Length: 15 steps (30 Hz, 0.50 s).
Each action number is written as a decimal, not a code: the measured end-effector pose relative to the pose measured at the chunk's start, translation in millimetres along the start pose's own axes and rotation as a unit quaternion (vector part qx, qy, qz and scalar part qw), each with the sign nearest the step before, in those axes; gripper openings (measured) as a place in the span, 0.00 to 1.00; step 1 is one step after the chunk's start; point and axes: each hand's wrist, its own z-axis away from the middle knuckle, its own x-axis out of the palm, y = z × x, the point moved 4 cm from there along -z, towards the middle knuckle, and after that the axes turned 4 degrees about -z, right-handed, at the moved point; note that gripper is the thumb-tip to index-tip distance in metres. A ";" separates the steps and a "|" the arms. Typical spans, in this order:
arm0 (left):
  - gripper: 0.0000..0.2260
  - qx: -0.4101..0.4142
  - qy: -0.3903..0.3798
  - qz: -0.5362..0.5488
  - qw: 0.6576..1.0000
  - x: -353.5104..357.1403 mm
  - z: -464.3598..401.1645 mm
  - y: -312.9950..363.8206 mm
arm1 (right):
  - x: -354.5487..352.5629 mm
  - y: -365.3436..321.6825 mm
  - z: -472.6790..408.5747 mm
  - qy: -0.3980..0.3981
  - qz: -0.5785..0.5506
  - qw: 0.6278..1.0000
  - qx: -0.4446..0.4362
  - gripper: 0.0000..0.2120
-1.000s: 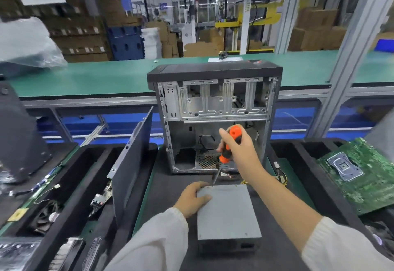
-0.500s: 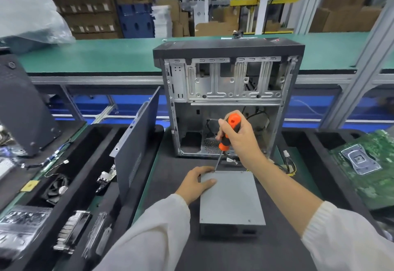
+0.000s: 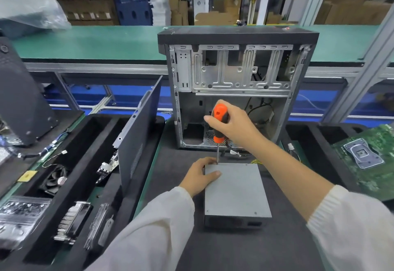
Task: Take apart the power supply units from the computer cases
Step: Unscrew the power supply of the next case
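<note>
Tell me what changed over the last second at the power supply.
The right hand brought the screwdriver upright, its tip now on the power supply's far left corner. Unchanged: the left hand still holds that corner, and the unit lies before the open case.

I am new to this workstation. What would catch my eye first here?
The orange-and-black screwdriver, gripped by the right hand, stands with its tip on the grey metal power supply box at centre. The left hand holds the box's corner. Behind stands the open black computer case.
</note>
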 end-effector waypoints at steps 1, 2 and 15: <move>0.17 0.010 0.013 -0.011 1.000 -0.7 -1.1 1.3 | -2.1 -6.7 -5.6 -0.014 0.089 0.996 -0.003 0.15; 0.16 0.024 0.038 -0.021 0.999 -1.8 -2.7 4.2 | -5.1 -14.5 -11.1 -0.029 0.158 0.987 -0.001 0.17; 0.14 0.102 0.190 0.111 0.970 27.2 -16.4 35.0 | -17.1 -54.6 -43.8 -0.228 0.539 0.802 0.123 0.25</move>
